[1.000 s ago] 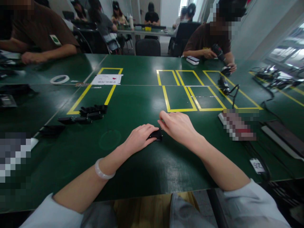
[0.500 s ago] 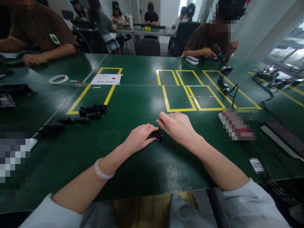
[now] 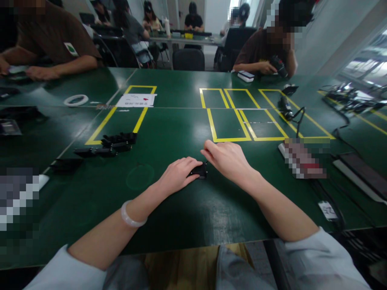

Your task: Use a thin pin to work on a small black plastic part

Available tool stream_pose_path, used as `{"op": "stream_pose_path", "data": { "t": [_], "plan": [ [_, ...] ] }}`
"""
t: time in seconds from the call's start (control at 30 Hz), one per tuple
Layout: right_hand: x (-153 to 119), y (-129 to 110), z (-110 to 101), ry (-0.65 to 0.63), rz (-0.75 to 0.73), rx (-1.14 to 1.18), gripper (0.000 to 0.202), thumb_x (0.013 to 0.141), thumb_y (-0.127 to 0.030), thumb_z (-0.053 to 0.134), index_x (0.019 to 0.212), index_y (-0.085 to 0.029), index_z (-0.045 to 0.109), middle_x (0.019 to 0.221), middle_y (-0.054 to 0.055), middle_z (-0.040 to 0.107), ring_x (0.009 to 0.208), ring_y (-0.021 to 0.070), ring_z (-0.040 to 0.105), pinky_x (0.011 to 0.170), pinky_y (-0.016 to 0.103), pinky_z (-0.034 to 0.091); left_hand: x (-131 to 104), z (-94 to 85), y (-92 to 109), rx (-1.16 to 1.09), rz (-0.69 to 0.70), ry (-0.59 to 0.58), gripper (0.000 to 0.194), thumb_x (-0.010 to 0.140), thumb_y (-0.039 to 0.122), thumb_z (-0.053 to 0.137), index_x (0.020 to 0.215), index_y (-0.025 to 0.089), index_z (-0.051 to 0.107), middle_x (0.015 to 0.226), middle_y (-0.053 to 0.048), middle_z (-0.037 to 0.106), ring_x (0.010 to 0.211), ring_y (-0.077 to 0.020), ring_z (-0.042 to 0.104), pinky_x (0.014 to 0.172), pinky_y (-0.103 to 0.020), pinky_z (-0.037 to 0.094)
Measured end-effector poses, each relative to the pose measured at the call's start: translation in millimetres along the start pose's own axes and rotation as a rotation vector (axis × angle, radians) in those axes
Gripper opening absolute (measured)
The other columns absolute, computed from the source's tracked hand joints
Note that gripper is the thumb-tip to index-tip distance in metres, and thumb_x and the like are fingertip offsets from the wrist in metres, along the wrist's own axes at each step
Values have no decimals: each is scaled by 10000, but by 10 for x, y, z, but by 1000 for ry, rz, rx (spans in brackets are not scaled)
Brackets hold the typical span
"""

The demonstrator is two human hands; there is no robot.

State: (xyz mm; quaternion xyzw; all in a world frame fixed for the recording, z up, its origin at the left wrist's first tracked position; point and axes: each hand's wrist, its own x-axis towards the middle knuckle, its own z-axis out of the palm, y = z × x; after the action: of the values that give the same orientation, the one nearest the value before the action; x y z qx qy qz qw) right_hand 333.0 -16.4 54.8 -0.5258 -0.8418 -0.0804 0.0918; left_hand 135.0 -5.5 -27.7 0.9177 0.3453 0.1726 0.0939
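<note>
A green table (image 3: 175,125) fills most of my view, with the far end of the room dim and the seated people there too small to read. From my remote seat I see the left hand (image 3: 179,171) gripping a small black part (image 3: 202,173) near the middle of the tabletop. Fingers lie over its top and the thumb along its near side, so I get only its right end; the rest is covered. The right hand (image 3: 225,155) is curled just beside it at two o'clock. Its fingertips are turned away from me, so I cannot tell whether it pinches anything.

Farther out, between nine and ten o'clock, a cluster of black pieces (image 3: 104,148) merges into one dark shape; I can't count them. At eleven o'clock a white sheet (image 3: 137,100) carries print I can't make out, and at ten lies a white ring (image 3: 75,100). At three o'clock a device (image 3: 304,159) is masked by pixel blocks. At one o'clock, across the table, a co-worker (image 3: 255,52) holds a dark tool (image 3: 278,66), its details lost in shadow. Another co-worker (image 3: 57,36), between ten and eleven, is cut off by the frame's top edge.
</note>
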Motion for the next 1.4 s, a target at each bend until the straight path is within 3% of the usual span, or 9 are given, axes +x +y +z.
{"op": "stream_pose_path", "data": {
  "t": [0.23,0.4,0.63,0.83,1.07,1.27,1.4],
  "plan": [
    [-11,-11,-26,28,-1,16,220,908,-196,341,1010,-176,535,790,32,686,650,126,586,555,264,215,4,-14,9,-2,-6,-7,296,911,314,563,1187,210,534,1124,-70,608,1037,-223,587,901,-363,478],
    [-12,4,-14,-1,15,-40,333,969,-364,288,902,-189,564,699,39,678,584,133,569,540,282,169,-3,8,-4,-2,5,20,298,914,323,556,1189,210,536,1126,-75,610,1044,-224,589,909,-372,481],
    [-19,-16,-26,57,-27,-12,218,891,-179,371,998,-167,561,786,36,689,672,131,604,570,265,236,6,-13,6,1,-7,-2,299,912,325,563,1187,209,537,1120,-70,610,1032,-221,590,898,-365,485],
    [-19,-16,-3,32,-12,-65,302,965,-334,303,929,-185,563,700,40,682,608,142,592,563,283,213,6,-11,8,-9,-3,8,306,910,326,563,1193,212,538,1110,-73,616,1036,-224,591,903,-367,482],
    [-19,-39,-8,44,-24,3,258,913,-195,333,1075,-161,530,771,35,691,652,132,606,581,267,260,9,-13,2,-13,-3,1,286,912,331,558,1172,214,540,1113,-69,612,1036,-226,585,907,-371,476],
    [-13,-27,10,27,-28,-46,302,973,-355,292,938,-188,542,701,33,678,596,143,593,544,277,194,4,-9,5,-16,-8,-5,288,911,316,562,1179,214,535,1134,-68,608,1040,-226,584,911,-368,471],
    [-5,-21,1,18,-7,-63,268,963,-290,297,930,-186,542,681,36,670,579,139,585,529,279,170,2,-21,13,-6,-4,-6,315,914,317,559,1208,211,519,1139,-71,608,1047,-227,584,908,-370,475]
  ]
}}
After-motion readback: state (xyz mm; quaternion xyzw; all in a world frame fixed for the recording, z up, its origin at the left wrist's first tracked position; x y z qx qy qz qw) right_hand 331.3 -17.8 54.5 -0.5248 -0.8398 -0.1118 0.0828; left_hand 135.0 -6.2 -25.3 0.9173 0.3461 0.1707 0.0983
